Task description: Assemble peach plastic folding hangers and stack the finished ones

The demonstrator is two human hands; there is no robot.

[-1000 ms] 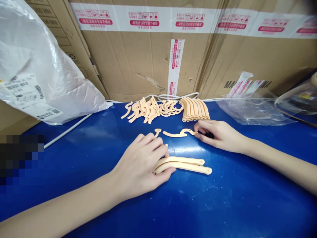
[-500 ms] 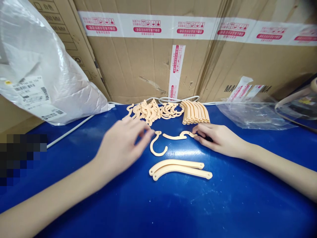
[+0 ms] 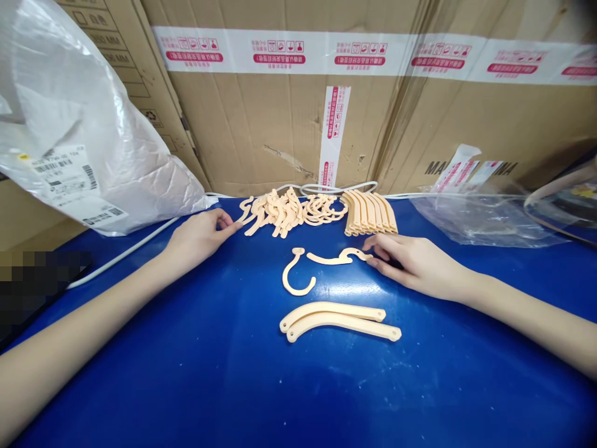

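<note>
My left hand (image 3: 201, 235) is at the left end of a pile of beige pieces (image 3: 280, 211), its thumb and fingertips pinched on the lower end of a wavy beige piece (image 3: 245, 208). My right hand (image 3: 410, 264) pinches the right end of a similar wavy beige piece with a notch (image 3: 329, 258), which lies on the blue table. Between the hands sits a beige hanger hook (image 3: 291, 277), its flat end pointing away from me. Closer to me, two curved beige hanger arms (image 3: 342, 320) rest side by side, touching.
Behind lie a heap of hooks (image 3: 321, 210) and a row of stacked hanger arms (image 3: 368, 213). Cardboard boxes (image 3: 261, 124) wall off the back. A white plastic bag (image 3: 102, 124) stands at left, a clear bag (image 3: 485, 218) at right. A white cable (image 3: 125, 252) runs along the table (image 3: 280, 398).
My left hand has moved left, from beside the hanger hook to the left end of the pile, and pinches a wavy piece there. My right hand has barely moved.
</note>
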